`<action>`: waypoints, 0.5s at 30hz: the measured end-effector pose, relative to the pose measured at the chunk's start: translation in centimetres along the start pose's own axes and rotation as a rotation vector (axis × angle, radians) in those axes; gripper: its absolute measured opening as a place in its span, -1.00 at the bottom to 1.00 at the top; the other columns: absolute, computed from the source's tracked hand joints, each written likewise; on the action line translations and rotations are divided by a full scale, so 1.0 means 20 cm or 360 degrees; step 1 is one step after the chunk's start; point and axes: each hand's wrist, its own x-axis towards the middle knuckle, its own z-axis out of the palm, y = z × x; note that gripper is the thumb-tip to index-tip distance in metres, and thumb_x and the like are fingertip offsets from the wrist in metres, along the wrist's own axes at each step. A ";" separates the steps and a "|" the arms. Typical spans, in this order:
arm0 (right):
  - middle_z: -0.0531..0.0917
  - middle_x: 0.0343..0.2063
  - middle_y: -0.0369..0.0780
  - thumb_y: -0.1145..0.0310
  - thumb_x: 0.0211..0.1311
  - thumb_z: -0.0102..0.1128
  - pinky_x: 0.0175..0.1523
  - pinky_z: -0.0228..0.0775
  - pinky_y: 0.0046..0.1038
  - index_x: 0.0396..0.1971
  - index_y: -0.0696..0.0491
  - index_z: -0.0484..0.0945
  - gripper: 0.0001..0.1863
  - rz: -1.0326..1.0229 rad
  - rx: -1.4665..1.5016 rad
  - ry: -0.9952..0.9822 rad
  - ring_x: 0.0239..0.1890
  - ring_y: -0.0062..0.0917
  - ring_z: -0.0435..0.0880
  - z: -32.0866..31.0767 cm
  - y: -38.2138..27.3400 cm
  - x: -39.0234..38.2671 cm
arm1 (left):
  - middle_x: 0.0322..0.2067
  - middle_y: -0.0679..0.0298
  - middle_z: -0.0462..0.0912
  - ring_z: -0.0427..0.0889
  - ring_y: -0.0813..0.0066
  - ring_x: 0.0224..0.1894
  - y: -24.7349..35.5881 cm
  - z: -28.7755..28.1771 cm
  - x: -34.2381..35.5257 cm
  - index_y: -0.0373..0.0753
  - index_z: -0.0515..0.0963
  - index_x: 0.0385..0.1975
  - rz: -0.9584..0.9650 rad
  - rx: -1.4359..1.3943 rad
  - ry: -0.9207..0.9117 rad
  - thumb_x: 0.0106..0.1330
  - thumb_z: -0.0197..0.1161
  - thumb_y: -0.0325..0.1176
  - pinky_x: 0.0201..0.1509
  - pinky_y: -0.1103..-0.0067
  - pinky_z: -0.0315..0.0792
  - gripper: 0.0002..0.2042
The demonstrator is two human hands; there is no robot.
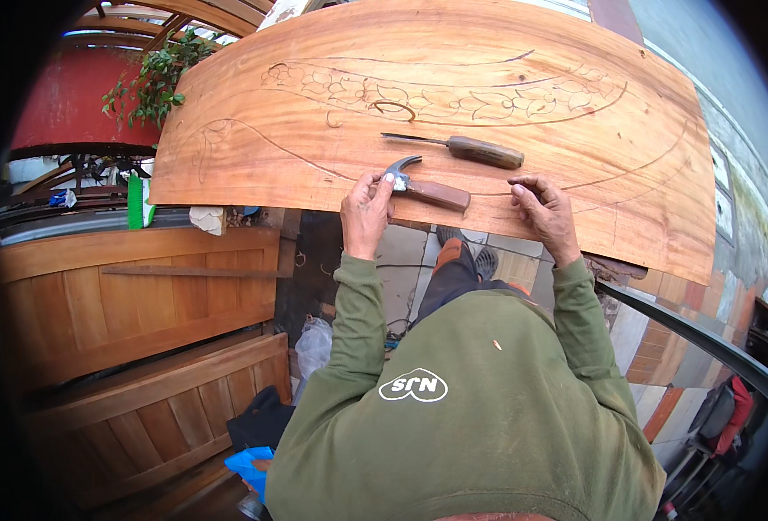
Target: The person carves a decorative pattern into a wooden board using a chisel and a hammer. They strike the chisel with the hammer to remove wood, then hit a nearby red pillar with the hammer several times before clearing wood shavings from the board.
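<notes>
A wide wooden board [253,174] lies in front of me, bearing a leafy floral pattern and long curved lines. Near its front edge is a claw hammer [436,194] with a brown handle. My left hand [365,215] grips the hammer's head between thumb and fingers, the handle pointing right. Just beyond the hammer rests a carving chisel [485,151], its wooden handle to the right and thin dark blade to the left. My right hand [547,215] is raised at the board's edge, right of the hammer, with thumb and fingertips pinched together. Whatever they hold is too small to make out.
Wooden panels [158,321] stand low on the left, near a green brush [136,201] and a leafy plant [154,87]. A plastic bag [314,343] sits beside my left arm. On the right, a dark rail [696,339] runs below the board, above the tiled floor [662,382].
</notes>
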 end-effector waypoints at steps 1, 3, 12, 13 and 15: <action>0.75 -0.28 -0.33 0.33 0.56 0.34 -0.24 0.49 -0.66 0.04 0.17 0.71 -0.76 0.0002 -0.0001 -0.0007 -0.25 -0.77 0.66 0.01 0.00 0.00 | -0.63 0.29 0.63 0.55 0.55 -0.66 0.00 0.00 0.01 -0.28 0.73 -0.02 -0.0005 -0.0001 0.0005 0.56 0.32 -0.10 -0.54 0.48 0.38 -0.67; 0.72 -0.32 -0.35 0.33 0.56 0.33 -0.31 0.42 -0.68 0.03 0.17 0.71 -0.76 -0.0019 0.0043 -0.0015 -0.30 -0.80 0.62 0.01 0.00 0.00 | -0.63 0.20 0.66 0.65 0.25 -0.59 0.00 -0.01 0.03 -0.19 0.77 0.00 0.0365 0.0515 0.0256 0.52 0.35 -0.08 -0.39 0.34 0.51 -0.68; 0.70 -0.33 -0.35 0.33 0.56 0.33 -0.32 0.41 -0.69 0.03 0.17 0.71 -0.76 0.0000 0.0044 0.0005 -0.39 -0.81 0.56 0.01 -0.01 0.01 | 0.00 0.17 0.75 0.71 0.13 0.07 0.02 -0.10 0.10 -0.05 0.80 0.05 0.0778 0.1030 0.0474 0.49 0.36 -0.07 0.06 0.27 0.59 -0.70; 0.70 -0.33 -0.35 0.33 0.56 0.33 -0.32 0.41 -0.69 0.03 0.17 0.71 -0.76 0.0001 0.0046 0.0004 -0.39 -0.81 0.56 0.00 -0.01 0.01 | 0.00 0.17 0.75 0.71 0.13 0.07 -0.01 -0.10 0.12 -0.05 0.80 0.05 0.0777 0.1032 0.0475 0.49 0.36 -0.07 0.06 0.27 0.59 -0.70; 0.70 -0.34 -0.34 0.33 0.56 0.33 -0.32 0.41 -0.69 0.04 0.17 0.71 -0.75 0.0027 0.0068 0.0034 -0.41 -0.80 0.55 0.00 -0.01 0.01 | 0.03 0.19 0.76 0.64 0.07 0.21 -0.09 -0.08 0.17 -0.11 0.80 0.03 0.0953 0.0731 0.0498 0.53 0.32 -0.13 0.23 0.22 0.54 -0.72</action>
